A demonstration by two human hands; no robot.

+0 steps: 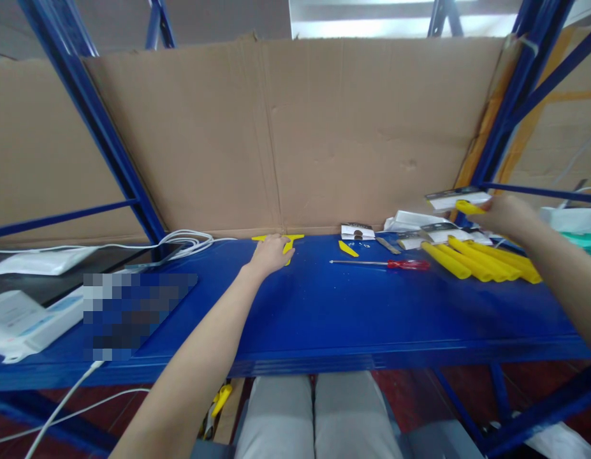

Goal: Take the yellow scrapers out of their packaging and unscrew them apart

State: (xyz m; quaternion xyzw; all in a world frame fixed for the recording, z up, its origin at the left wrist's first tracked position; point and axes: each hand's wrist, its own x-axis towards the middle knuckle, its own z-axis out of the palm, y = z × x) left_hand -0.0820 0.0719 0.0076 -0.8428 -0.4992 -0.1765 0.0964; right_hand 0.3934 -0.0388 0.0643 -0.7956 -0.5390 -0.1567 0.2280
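Observation:
My left hand [271, 254] rests on the blue shelf with its fingers closed over a yellow T-shaped piece [290, 245], partly hidden under the palm. Off to the right, my right hand [503, 215] grips a yellow tube-like handle [467, 207] above the packaging. A white card [452, 199] with a dark edge shows just behind that handle; whether it is attached I cannot tell. Below my right hand, several yellow tubes [481, 262] lie side by side. Between the hands are a red-handled screwdriver [407, 264] and a small yellow blade-shaped piece [347, 248].
A folded white card [357, 231], tiny metal parts and white packets [414, 222] lie along the cardboard backing [324, 140]. At left are a power strip [41, 328], coiled white cable [190, 241] and a blurred-out flat object [142, 312]. Blue posts [108, 134] flank the shelf.

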